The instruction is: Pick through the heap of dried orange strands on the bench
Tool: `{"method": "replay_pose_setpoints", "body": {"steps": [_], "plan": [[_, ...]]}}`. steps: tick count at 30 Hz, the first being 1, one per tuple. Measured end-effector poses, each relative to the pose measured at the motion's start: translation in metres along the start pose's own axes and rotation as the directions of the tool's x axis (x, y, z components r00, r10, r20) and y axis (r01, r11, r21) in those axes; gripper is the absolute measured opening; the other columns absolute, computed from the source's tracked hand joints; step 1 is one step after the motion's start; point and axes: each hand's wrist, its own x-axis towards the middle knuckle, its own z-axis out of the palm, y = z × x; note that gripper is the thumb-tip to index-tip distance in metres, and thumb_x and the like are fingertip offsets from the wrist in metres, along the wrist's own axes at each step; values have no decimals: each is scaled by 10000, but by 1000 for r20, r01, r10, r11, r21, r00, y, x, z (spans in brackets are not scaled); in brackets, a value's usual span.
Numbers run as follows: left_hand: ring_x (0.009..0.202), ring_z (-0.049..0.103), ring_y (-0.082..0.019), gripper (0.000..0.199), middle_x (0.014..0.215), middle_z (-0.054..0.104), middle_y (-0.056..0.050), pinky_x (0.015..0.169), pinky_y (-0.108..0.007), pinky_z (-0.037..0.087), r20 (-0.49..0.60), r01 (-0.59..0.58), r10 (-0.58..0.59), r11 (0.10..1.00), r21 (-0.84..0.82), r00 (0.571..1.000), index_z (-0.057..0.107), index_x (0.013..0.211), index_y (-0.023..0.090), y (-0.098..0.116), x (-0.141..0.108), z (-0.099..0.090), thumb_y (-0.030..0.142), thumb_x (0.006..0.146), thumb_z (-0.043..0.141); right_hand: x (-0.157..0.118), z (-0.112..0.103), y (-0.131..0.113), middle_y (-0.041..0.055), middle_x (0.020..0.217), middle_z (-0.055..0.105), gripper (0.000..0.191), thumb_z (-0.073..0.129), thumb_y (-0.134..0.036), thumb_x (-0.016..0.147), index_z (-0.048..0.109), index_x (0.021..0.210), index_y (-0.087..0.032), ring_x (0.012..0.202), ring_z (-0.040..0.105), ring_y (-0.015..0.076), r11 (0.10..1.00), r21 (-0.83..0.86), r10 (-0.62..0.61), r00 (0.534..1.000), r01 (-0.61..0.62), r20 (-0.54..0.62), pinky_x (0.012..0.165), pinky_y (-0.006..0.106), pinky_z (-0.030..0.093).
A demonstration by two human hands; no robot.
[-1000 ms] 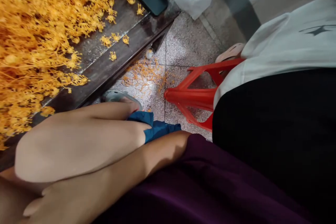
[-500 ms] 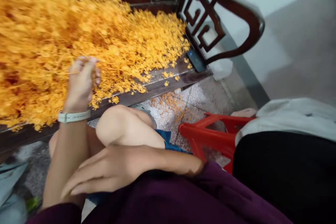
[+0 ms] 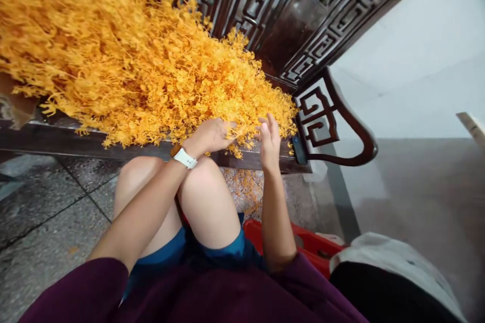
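Observation:
A large heap of orange-yellow, thin-stemmed pieces (image 3: 151, 70), like artificial flower parts, covers the seat of a dark wooden bench (image 3: 147, 151). My left hand (image 3: 212, 135), with a white-strapped watch on its wrist, is at the heap's front edge. Its fingers are closed on a yellow flower piece (image 3: 239, 131), blurred at the fingertips. To the right of it my right hand (image 3: 270, 142) is raised, fingers apart, near that piece. Nothing shows clearly in its grasp.
The bench's carved backrest (image 3: 261, 0) and curved armrest (image 3: 352, 126) rise behind and to the right. A dark phone-like object (image 3: 299, 150) lies by the armrest. Orange bits (image 3: 246, 189) litter the floor. A red plastic stool (image 3: 318, 247) stands beside my right arm.
My left hand has moved right along the heap's front edge. My right hand has lifted from beside my left forearm up to the heap. The view has shifted.

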Motion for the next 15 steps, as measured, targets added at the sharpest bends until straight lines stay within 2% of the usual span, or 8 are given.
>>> {"method": "replay_pose_setpoints", "body": {"steps": [2, 3, 5, 8, 11, 13, 15], "plan": [[604, 374, -157, 166, 620, 440, 18, 699, -341, 328, 80, -98, 80, 965, 243, 994, 635, 663, 214, -4, -1, -1, 157, 700, 786, -20, 11, -3, 134, 1354, 660, 649, 668, -577, 925, 553, 1498, -294, 1050, 659, 231, 998, -30, -55, 981, 62, 188, 866, 411, 587], [582, 340, -147, 217, 610, 414, 23, 688, -348, 323, 112, -136, 106, 940, 313, 988, 576, 615, 215, -6, -1, -3, 130, 692, 761, -27, 16, -5, 126, 1317, 682, 626, 710, -538, 908, 588, 1469, -287, 987, 658, 221, 991, -72, -87, 964, 109, 252, 840, 400, 585], [559, 288, -134, 310, 578, 361, 38, 667, -352, 321, 130, -175, 139, 928, 329, 982, 472, 558, 223, -9, -1, -5, 69, 648, 725, -35, 21, -9, 113, 1238, 713, 523, 740, -458, 907, 666, 1385, -260, 907, 646, 205, 961, -177, -154, 945, 211, 289, 834, 397, 572], [538, 302, -127, 296, 531, 382, 46, 633, -335, 350, 129, -172, 146, 958, 227, 981, 478, 552, 226, -8, 1, -5, 51, 616, 708, -36, 20, -15, 80, 1100, 734, 339, 647, -387, 983, 735, 1285, -260, 829, 633, 185, 937, -245, -200, 957, 250, 212, 850, 405, 553], [566, 458, -133, 185, 607, 586, 20, 612, -301, 397, 219, -148, 136, 988, 43, 966, 655, 679, 216, -2, 3, -3, 120, 601, 794, -34, 12, -20, 53, 1017, 739, 259, 616, -360, 1000, 783, 1181, -279, 822, 635, 182, 953, -206, -208, 974, 221, 85, 834, 393, 546], [665, 578, -151, 354, 795, 716, -24, 650, -286, 451, 258, -134, 137, 991, -31, 956, 755, 899, 205, 4, 3, -4, 192, 570, 883, -34, 5, -23, 44, 966, 745, 229, 646, -364, 978, 799, 1120, -270, 797, 639, 179, 977, -123, -177, 984, 175, -5, 776, 367, 550], [760, 644, -161, 589, 1021, 760, -76, 714, -291, 508, 283, -107, 125, 991, -79, 951, 751, 1143, 197, 12, 2, -8, 273, 587, 926, -34, -3, -25, 31, 883, 732, 222, 680, -376, 951, 802, 1091, -254, 720, 622, 162, 993, -24, -118, 991, 116, -64, 679, 326, 537]]}}
